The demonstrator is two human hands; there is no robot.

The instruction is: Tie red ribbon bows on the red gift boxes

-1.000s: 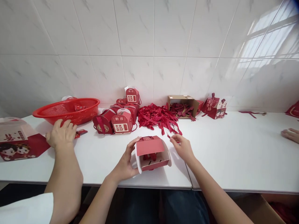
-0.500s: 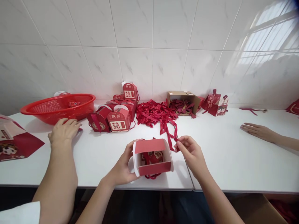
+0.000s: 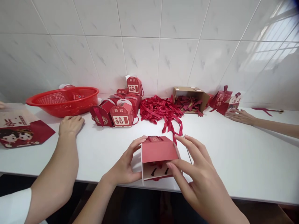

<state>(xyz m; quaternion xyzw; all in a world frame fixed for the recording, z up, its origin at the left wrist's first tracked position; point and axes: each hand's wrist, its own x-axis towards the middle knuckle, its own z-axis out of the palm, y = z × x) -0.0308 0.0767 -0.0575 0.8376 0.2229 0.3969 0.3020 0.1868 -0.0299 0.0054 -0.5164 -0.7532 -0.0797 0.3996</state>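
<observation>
A small red gift box (image 3: pixel 159 151) sits at the table's front edge with its top open toward me. Fingers and thumb of my left hand (image 3: pixel 125 163) grip its left side. A cord handle (image 3: pixel 156 139) lies along the far side. Inside, two dark cord ends show on the pale wall, with something red partly hidden behind the flap. My right hand (image 3: pixel 198 174) is at the box's right side, fingers apart, thumb and forefinger close to the opening; I cannot tell whether they touch it. Just beyond lies a pile of red ribbons (image 3: pixel 161 109), one strand trailing toward the box.
Closed red gift boxes (image 3: pixel 121 116) stand beside a red plastic basket (image 3: pixel 63 102). A cardboard carton (image 3: pixel 204 101) holds dark red pieces. One person's hand (image 3: pixel 71 124) rests near the basket; another person's hand (image 3: pixel 240 116) reaches toward a printed box (image 3: pixel 220 102) at right.
My right hand has left the ribbon strand and come to the gift box. The box has tipped, its flap leaning over the opening. The other person's hand at right has moved to the printed box.
</observation>
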